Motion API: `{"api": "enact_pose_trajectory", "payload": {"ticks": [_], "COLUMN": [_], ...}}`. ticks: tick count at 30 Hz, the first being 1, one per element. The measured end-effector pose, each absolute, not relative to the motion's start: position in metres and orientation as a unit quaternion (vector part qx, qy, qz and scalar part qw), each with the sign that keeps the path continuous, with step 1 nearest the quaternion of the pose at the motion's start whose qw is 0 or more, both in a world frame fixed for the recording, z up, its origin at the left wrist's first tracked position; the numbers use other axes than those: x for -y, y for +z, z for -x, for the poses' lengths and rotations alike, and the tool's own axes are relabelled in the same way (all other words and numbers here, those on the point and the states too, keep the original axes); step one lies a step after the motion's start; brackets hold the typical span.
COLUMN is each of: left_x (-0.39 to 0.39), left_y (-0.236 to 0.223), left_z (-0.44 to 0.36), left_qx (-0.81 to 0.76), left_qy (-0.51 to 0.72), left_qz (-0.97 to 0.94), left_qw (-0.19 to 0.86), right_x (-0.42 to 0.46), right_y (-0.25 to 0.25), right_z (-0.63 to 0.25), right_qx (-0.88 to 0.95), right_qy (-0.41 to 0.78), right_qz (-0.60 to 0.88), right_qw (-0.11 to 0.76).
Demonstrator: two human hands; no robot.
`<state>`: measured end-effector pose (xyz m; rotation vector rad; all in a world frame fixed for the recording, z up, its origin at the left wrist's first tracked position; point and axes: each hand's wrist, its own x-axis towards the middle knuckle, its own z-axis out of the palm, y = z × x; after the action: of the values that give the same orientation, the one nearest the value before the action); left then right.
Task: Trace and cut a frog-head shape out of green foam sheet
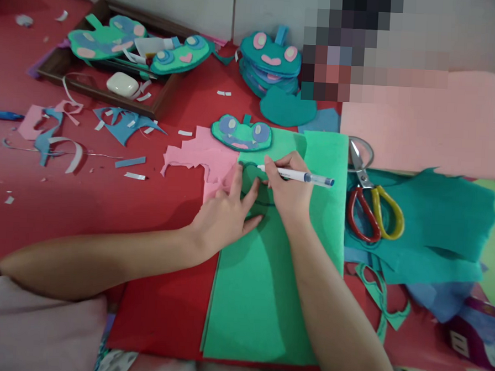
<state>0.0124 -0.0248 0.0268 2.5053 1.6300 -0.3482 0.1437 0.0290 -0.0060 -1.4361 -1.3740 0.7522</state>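
Note:
My right hand (291, 198) grips a white pen (292, 174) with a blue end, its tip pointing left over a green felt sheet (262, 297). Fingers spread, my left hand (221, 217) presses on a rounded green piece (266, 195) lying on that sheet. A dark edge or line runs along this piece's lower side; my fingers hide part of it. Just above lies a finished-looking felt frog face (242, 133) with blue eye patches and a pink mouth. A cut-up pink felt scrap (195, 154) sits left of my fingers.
Scissors (365, 194) with red and yellow handles rest on teal felt (444, 223) at right. A brown wooden frame (106, 96) holds felt faces and a white case (122, 83). Stacked teal faces (270, 62) stand by the wall; scraps (122, 124) litter the left.

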Motion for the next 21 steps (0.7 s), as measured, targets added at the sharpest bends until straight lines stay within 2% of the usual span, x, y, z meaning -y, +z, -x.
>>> {"api": "enact_pose_trajectory", "payload": {"ticks": [11, 21], "left_x": [0.0240, 0.0239], "left_y": [0.0272, 0.0271], "left_z": [-0.0125, -0.0121], "left_qx": [-0.534, -0.530], "left_qy": [-0.123, -0.130], "left_qz": [-0.834, -0.836], "left_qw": [0.061, 0.059], "right_x": [-0.0288, -0.0287], "right_y": [-0.0039, -0.0065], "right_z": [-0.1428, -0.1447], "right_qx": [0.567, 0.544], "right_qy": [0.316, 0.339], "right_qz": [0.593, 0.576], "right_qw": [0.477, 0.508]}}
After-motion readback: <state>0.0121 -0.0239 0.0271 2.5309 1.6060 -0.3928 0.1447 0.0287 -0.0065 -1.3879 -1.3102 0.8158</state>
